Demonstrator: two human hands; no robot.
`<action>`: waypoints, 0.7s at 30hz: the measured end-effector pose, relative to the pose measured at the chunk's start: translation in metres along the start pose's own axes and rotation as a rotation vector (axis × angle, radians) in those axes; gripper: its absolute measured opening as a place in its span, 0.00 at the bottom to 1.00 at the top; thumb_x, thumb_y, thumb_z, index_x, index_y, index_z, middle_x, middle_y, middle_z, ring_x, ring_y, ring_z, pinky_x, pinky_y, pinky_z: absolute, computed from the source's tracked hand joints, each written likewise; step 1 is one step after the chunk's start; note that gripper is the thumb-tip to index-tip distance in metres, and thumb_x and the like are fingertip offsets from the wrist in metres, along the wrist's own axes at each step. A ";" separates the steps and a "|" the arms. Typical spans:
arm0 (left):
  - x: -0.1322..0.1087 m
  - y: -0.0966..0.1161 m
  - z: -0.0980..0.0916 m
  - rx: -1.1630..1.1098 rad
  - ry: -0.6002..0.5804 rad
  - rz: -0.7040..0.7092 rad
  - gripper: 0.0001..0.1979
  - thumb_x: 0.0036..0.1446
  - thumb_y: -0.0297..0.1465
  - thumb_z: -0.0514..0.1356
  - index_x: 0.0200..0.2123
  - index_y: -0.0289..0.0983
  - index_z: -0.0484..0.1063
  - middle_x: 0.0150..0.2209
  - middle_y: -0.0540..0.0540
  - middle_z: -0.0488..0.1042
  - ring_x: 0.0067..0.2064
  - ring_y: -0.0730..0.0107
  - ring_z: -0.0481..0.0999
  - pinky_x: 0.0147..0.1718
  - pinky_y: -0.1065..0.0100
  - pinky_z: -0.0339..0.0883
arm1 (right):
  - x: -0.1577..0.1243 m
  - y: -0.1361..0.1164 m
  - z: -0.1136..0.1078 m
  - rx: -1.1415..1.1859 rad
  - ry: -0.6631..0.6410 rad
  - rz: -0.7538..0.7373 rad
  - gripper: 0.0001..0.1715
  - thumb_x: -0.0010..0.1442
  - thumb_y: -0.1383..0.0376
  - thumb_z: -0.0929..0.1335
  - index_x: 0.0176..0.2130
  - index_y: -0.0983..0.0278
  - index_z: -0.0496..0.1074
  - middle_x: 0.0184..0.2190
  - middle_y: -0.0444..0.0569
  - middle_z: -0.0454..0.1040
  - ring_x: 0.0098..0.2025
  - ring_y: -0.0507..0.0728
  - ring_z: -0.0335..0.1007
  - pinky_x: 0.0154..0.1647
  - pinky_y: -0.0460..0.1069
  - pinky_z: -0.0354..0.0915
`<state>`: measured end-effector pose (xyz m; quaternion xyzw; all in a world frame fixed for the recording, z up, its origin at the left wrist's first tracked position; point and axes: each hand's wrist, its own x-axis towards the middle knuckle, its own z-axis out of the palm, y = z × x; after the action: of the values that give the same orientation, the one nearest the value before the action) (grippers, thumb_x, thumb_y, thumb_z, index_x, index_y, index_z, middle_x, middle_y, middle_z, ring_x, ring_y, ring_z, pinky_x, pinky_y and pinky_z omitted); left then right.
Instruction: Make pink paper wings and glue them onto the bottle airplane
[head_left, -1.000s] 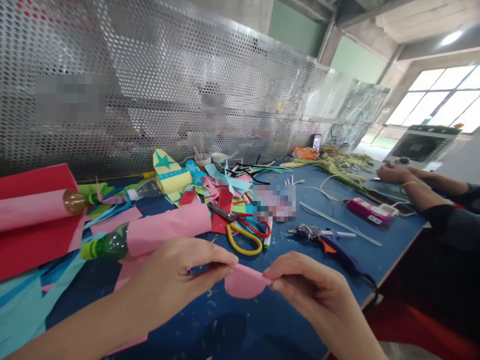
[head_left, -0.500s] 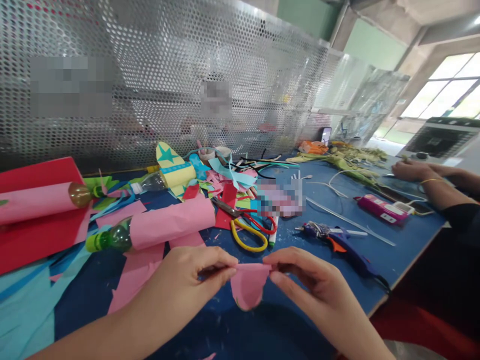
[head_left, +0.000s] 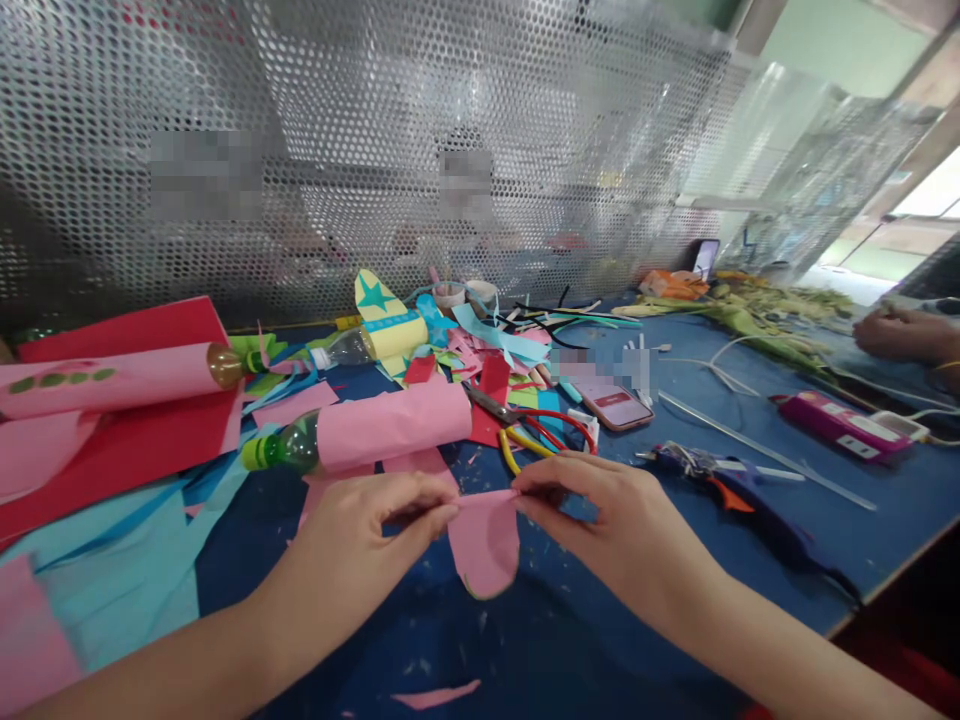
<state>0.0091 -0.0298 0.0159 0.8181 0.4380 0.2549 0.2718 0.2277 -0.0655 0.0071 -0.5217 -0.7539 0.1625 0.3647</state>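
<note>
A pink paper piece with a rounded lower end [head_left: 486,552] hangs between my two hands, its straight top edge folded over. My left hand [head_left: 390,530] pinches the left end of that fold. At the right end, my right hand [head_left: 600,510] grips it between thumb and fingers. Beyond my hands lies a green plastic bottle [head_left: 298,442] wrapped in pink paper [head_left: 397,425]. Scissors with yellow and red handles [head_left: 512,452] rest just behind my right hand, which partly covers them.
A glue gun [head_left: 750,500] lies at right, near a phone [head_left: 619,402] and a purple power strip [head_left: 844,425]. Left are a pink-wrapped bottle [head_left: 150,375] on red card [head_left: 202,425] and blue paper [head_left: 142,580]. Perforated metal [head_left: 360,120] stands behind. Another person's hand [head_left: 907,335] is far right.
The view has swung right to left across the table, so things sit further right or left in frame. The pink paper is raised slightly and its rounded flap faces me more fully.
</note>
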 end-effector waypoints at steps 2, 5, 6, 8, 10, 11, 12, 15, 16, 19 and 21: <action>0.003 -0.004 -0.001 0.028 0.001 0.001 0.08 0.56 0.33 0.57 0.32 0.43 0.78 0.31 0.54 0.81 0.31 0.68 0.79 0.30 0.74 0.70 | 0.006 0.001 0.003 -0.030 -0.039 -0.025 0.08 0.57 0.71 0.68 0.33 0.58 0.75 0.30 0.44 0.79 0.30 0.55 0.76 0.32 0.46 0.71; 0.008 -0.011 -0.003 0.112 -0.017 0.016 0.09 0.58 0.35 0.56 0.32 0.41 0.76 0.33 0.52 0.81 0.34 0.66 0.79 0.34 0.70 0.70 | 0.016 0.004 0.009 -0.058 -0.095 -0.032 0.08 0.57 0.71 0.67 0.32 0.59 0.75 0.32 0.45 0.79 0.33 0.56 0.76 0.34 0.47 0.71; 0.010 -0.013 -0.004 0.146 -0.028 0.026 0.10 0.59 0.35 0.55 0.32 0.40 0.75 0.33 0.51 0.80 0.34 0.66 0.78 0.34 0.69 0.70 | 0.021 0.005 0.010 -0.061 -0.107 -0.027 0.08 0.57 0.71 0.67 0.32 0.59 0.75 0.32 0.45 0.79 0.33 0.56 0.76 0.34 0.48 0.70; 0.015 -0.017 -0.006 0.216 -0.036 0.078 0.11 0.61 0.35 0.53 0.32 0.39 0.74 0.32 0.49 0.79 0.33 0.65 0.77 0.33 0.67 0.69 | 0.031 0.008 0.014 -0.051 -0.116 -0.015 0.09 0.56 0.72 0.67 0.31 0.60 0.75 0.30 0.44 0.79 0.32 0.55 0.75 0.34 0.48 0.69; 0.020 -0.022 -0.008 0.299 -0.015 0.173 0.12 0.63 0.33 0.51 0.33 0.37 0.73 0.33 0.47 0.76 0.34 0.64 0.75 0.34 0.65 0.68 | 0.041 0.012 0.019 -0.028 -0.119 0.006 0.08 0.56 0.73 0.68 0.31 0.61 0.75 0.29 0.44 0.79 0.31 0.55 0.75 0.33 0.47 0.69; 0.022 -0.024 -0.009 0.344 0.003 0.230 0.12 0.63 0.31 0.51 0.33 0.36 0.73 0.33 0.45 0.75 0.35 0.63 0.74 0.35 0.63 0.68 | 0.046 0.014 0.021 -0.013 -0.118 0.020 0.08 0.56 0.73 0.68 0.30 0.61 0.75 0.29 0.44 0.79 0.30 0.54 0.74 0.33 0.47 0.68; 0.025 -0.026 -0.010 0.388 0.021 0.282 0.12 0.63 0.29 0.51 0.33 0.35 0.73 0.33 0.44 0.74 0.36 0.62 0.73 0.36 0.62 0.67 | 0.050 0.017 0.024 0.001 -0.116 0.033 0.08 0.55 0.73 0.68 0.30 0.61 0.75 0.28 0.44 0.79 0.30 0.54 0.74 0.32 0.46 0.68; 0.035 -0.032 -0.014 0.474 0.075 0.378 0.10 0.60 0.26 0.55 0.29 0.34 0.73 0.32 0.44 0.71 0.37 0.61 0.70 0.37 0.61 0.66 | 0.061 0.024 0.031 0.030 -0.118 0.060 0.09 0.54 0.74 0.68 0.29 0.62 0.75 0.26 0.43 0.78 0.27 0.53 0.72 0.31 0.46 0.66; 0.037 -0.034 -0.015 0.486 0.087 0.391 0.09 0.59 0.26 0.57 0.28 0.33 0.73 0.32 0.44 0.71 0.37 0.61 0.69 0.37 0.62 0.65 | 0.064 0.026 0.033 0.036 -0.119 0.062 0.09 0.54 0.74 0.68 0.29 0.62 0.75 0.25 0.43 0.78 0.27 0.52 0.72 0.31 0.46 0.66; 0.045 -0.038 -0.017 0.528 0.121 0.378 0.08 0.58 0.28 0.59 0.27 0.34 0.73 0.31 0.45 0.71 0.36 0.62 0.67 0.36 0.61 0.64 | 0.070 0.030 0.035 0.052 -0.115 0.060 0.07 0.54 0.73 0.68 0.29 0.63 0.76 0.26 0.43 0.78 0.27 0.52 0.71 0.30 0.46 0.66; 0.050 -0.041 -0.019 0.572 0.149 0.364 0.08 0.58 0.30 0.60 0.27 0.36 0.74 0.31 0.46 0.72 0.37 0.61 0.66 0.37 0.59 0.64 | 0.074 0.033 0.035 0.065 -0.106 0.059 0.06 0.55 0.72 0.68 0.29 0.63 0.76 0.26 0.44 0.77 0.27 0.52 0.70 0.29 0.47 0.65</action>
<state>-0.0031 0.0362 0.0113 0.9049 0.3574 0.2253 -0.0512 0.2103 0.0201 -0.0092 -0.5222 -0.7508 0.2251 0.3359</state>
